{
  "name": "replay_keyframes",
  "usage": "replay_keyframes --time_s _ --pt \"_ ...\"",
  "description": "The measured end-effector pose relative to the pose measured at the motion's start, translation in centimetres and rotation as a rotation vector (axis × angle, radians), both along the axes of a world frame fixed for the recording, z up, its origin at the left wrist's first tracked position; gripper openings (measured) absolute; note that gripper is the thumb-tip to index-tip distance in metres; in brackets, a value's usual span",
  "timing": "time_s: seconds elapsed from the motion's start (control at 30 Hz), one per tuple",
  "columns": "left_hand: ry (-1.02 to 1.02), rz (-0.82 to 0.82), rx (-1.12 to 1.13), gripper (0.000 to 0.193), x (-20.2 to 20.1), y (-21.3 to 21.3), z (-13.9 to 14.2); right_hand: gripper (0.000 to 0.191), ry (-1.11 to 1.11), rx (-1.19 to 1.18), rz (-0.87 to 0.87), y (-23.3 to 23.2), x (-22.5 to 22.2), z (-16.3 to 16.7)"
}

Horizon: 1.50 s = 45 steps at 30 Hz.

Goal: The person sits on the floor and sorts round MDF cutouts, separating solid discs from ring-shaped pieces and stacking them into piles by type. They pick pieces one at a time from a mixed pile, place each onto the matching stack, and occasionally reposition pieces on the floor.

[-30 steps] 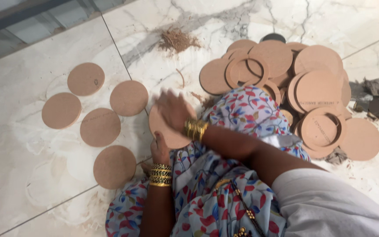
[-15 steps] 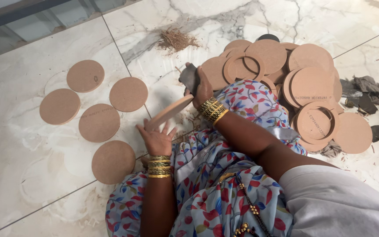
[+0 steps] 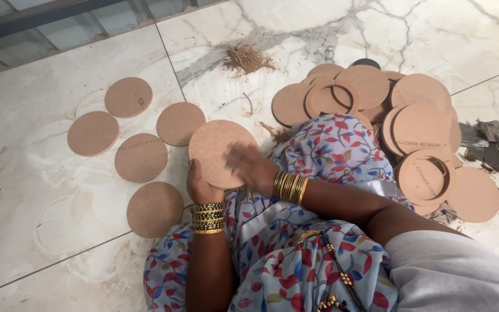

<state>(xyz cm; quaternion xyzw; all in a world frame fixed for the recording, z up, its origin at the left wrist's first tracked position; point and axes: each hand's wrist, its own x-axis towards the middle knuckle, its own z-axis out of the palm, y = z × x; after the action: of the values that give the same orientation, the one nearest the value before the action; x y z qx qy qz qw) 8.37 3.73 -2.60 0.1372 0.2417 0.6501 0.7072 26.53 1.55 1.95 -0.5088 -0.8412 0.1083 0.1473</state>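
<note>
Left hand (image 3: 201, 184) grips the near-left edge of a round brown fibreboard disc (image 3: 218, 151), fingers curled behind it, thumb on the front; disc is tilted up off the floor, face toward the camera, sitting centre frame just in front of the lap. Right hand (image 3: 253, 167) lies flat against the disc's near-right face, blurred (motion blur, so exact finger spread hard to read), fingers look loosely extended and not wrapped around anything I can make out. Gold and dark bangles on both wrists. Floral blue-red garment (image 3: 295, 248) covers the lap below the hands. To the left on the white marble floor (image 3: 41, 219), five more discs lie flat and apart from each other: one far (image 3: 128, 97), one far left (image 3: 93, 133), one in the middle (image 3: 141, 158), one just beside the held disc (image 3: 181, 123) with the held one overlapping its edge in view, one near (image 3: 155, 209). To the right, a heap of discs (image 3: 399, 127) overlapping each other, some with a ring cut into them; one ring-cut disc (image 3: 427, 177) on the near side of the heap. Small pile of brown fibre shavings (image 3: 246, 59) far, centre. Dark grey scraps (image 3: 489, 144) at the far-right edge.
</note>
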Motion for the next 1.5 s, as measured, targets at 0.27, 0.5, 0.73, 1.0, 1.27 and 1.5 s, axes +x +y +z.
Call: replay_keyframes --time_s 0.27,0.5,0.73,1.0,1.27,1.5 --pt "0.097 -0.184 0.047 0.048 2.5 0.4 -2.0 0.053 -0.032 0.025 -0.040 4.4 0.1 -4.7" --pt "0.123 -0.018 -0.153 0.049 1.8 2.8 -3.4 0.055 0.259 -0.148 0.009 2.4 2.6 -7.3" --pt "0.448 -0.166 0.101 0.041 5.0 4.2 -5.0 0.057 0.669 -0.269 -0.519 12.5 4.9 -11.2" --pt "1.013 -0.310 0.141 0.047 7.2 5.1 -7.1 0.051 0.565 -0.262 -0.308 12.2 3.7 -7.7" --pt "1.416 -0.475 0.128 0.045 7.4 5.4 -10.3 0.025 0.167 -0.344 -0.211 12.3 3.5 -8.0" --pt "1.519 -0.368 0.149 0.050 8.3 4.4 -9.1 0.033 0.402 -0.370 -0.287 18.3 10.6 -14.2"
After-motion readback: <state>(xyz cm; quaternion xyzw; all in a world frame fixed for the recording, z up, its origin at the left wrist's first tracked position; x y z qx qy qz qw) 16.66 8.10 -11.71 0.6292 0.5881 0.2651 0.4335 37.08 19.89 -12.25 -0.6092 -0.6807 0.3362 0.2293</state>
